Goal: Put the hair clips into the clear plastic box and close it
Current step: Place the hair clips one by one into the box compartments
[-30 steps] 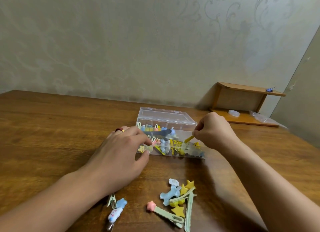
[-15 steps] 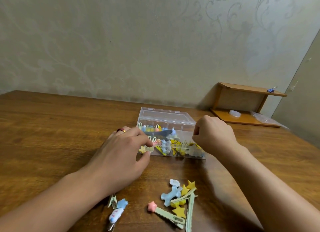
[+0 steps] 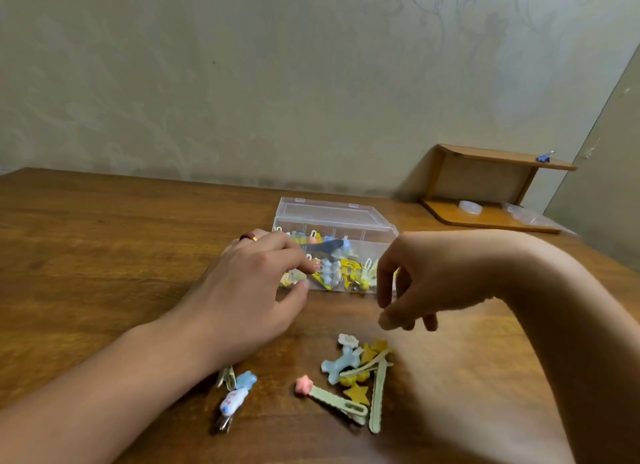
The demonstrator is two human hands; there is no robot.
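Observation:
The clear plastic box stands open on the table, its lid tipped back, with several coloured hair clips inside. My left hand grips the box's front left corner between thumb and fingers. My right hand hovers empty, fingers apart and pointing down, just in front of the box and above a loose pile of clips: blue bone, yellow stars, long green clips. A pink-star green clip lies nearer me. By my left wrist lie a white-and-blue clip and a small blue one.
The wooden table runs back to a patterned wall. At the back right stands a small wooden shelf with a blue binder clip on top, a clear round piece and a plastic bag on its base.
My right hand left the box's right side, without the yellow clip it held there, and moved toward me to hover open over the loose pile. The left hand stayed at the box.

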